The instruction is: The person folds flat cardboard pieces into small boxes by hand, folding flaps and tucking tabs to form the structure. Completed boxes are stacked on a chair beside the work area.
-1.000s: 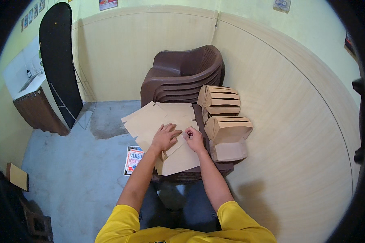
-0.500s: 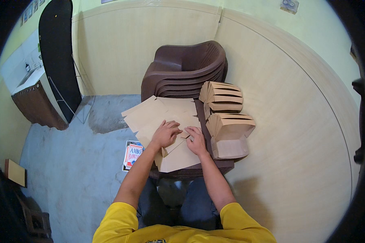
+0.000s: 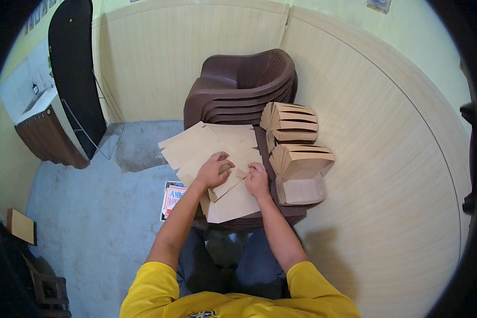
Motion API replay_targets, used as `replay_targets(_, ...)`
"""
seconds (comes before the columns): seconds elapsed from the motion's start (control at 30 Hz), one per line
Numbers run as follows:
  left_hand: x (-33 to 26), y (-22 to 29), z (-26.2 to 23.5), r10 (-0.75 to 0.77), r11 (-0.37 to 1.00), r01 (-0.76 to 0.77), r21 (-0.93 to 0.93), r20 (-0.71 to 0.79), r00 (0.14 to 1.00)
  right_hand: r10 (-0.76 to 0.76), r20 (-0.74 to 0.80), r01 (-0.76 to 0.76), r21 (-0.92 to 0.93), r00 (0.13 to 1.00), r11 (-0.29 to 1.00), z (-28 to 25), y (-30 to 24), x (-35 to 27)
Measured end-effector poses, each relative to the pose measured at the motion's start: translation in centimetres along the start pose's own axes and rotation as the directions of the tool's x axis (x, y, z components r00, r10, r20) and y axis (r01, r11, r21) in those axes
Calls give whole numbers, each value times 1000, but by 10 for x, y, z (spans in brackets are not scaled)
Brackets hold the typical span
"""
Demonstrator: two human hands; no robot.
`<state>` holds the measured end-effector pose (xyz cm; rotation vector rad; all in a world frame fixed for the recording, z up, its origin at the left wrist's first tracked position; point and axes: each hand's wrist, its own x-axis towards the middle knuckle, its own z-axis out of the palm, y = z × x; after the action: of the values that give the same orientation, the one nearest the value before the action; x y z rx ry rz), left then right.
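Lying under the left hand (image 3: 211, 172), the brown cardboard sheet (image 3: 223, 188) slants its edge from nearside of those open fingers toward the right hand (image 3: 256, 183) — its small raised flap (image 3: 241, 174) sitting between, nearer the right fingers, whose grip I cannot tell.

The lens rides up on the person's head, facing forward and steeply down. I see the yellow shirt (image 3: 238, 307) close below it along the bottom edge, with bare arms (image 3: 170, 236) running up to the left hand (image 3: 212, 172) and right hand (image 3: 257, 181) near mid-frame. Farther off, stacked chairs (image 3: 238, 77) stand above centre, the back wall (image 3: 153, 63) across the top. The wide fisheye bends the right wall (image 3: 381, 175), and darkness rounds the corners.
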<state>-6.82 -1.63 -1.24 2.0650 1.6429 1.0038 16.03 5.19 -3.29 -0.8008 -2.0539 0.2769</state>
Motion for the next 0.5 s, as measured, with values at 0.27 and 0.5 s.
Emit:
replay_targets(0.27, 23, -18, -8, -45, 971, 13, 239, 132, 990, 405, -42, -354, 410, 913, 841, -2, 19, -1)
replay_targets(0.5, 4, 25, 17, -196, 972, 196, 127, -15, 981, 151, -21, -152, -87, 988, 984, -2, -7, 0)
